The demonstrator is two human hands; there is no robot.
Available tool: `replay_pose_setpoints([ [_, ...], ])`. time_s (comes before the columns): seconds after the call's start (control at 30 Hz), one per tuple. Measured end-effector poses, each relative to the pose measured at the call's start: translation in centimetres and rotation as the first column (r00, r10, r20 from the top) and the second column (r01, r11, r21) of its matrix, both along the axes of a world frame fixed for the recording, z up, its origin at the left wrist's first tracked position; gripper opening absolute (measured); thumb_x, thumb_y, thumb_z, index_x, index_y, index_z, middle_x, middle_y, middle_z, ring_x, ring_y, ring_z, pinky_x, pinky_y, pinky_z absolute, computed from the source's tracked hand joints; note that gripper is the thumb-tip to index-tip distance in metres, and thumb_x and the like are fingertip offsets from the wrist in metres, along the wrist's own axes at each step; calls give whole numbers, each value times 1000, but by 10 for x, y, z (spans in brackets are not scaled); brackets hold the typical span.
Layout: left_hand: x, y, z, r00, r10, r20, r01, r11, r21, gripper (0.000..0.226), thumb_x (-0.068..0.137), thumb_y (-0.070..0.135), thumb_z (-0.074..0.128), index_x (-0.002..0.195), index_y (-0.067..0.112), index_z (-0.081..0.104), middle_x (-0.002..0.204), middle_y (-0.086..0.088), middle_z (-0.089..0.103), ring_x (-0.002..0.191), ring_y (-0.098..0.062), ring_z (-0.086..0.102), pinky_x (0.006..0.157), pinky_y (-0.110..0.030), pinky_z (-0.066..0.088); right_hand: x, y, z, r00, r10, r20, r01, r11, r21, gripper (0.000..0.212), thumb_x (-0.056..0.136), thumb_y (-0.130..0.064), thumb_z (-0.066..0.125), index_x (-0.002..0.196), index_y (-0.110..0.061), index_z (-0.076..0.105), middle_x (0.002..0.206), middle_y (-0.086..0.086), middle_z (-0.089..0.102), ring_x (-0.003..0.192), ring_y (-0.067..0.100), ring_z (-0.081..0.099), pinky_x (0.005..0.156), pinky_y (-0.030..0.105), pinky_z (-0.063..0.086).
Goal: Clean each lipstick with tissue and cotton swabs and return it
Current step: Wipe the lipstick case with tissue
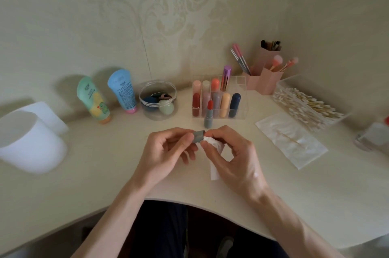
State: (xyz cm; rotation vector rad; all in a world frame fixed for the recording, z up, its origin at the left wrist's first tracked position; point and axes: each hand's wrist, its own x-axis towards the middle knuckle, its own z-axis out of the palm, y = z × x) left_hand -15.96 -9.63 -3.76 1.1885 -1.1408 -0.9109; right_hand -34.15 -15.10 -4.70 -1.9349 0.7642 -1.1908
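Observation:
My left hand [166, 150] pinches a grey lipstick cap [199, 136] above the middle of the table. My right hand [233, 156] holds a crumpled white tissue [214, 148] pressed against the cap's open end. The uncapped grey lipstick [208, 115], its red bullet up, stands upright just in front of the clear organiser [240, 115]. Several capped lipsticks fill the organiser's slots. A flat tissue [291, 139] with a used cotton swab [289, 138] lies to the right. A clear box of cotton swabs [307, 106] sits behind it.
Two cream tubes [93, 99] and a round clear jar [158, 100] stand at the back left. A white container [29, 142] is at the far left. Pink brush holders [267, 79] are at the back right, a small bottle [374, 135] at the right edge.

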Motion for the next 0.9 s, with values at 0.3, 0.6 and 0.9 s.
replay_pose_setpoints([
  [0.3,0,3,2,991,-89,-103,92,995,26,29,92,22,71,118,9,70,97,-8,73,69,-29,68,57,-33,54,4,1,0,998,5,60,-9,999,51,14,98,-17,71,110,-11,74,93,-2,73,83,22,67,75,39,55],
  [0.6,1,2,-5,996,45,71,-37,993,-116,21,88,7,73,109,5,75,95,-6,77,74,-22,72,75,-25,57,0,0,-1,998,24,55,-33,983,178,8,98,-11,73,106,-13,75,89,-3,73,83,20,68,78,39,57],
  [0.9,1,2,-3,997,20,69,-21,1000,2,18,99,19,64,97,7,77,73,-10,69,57,-22,58,58,-32,48,1,2,2,999,40,4,-40,995,88,12,98,-12,72,109,-15,75,94,-9,73,86,18,68,77,29,53],
])
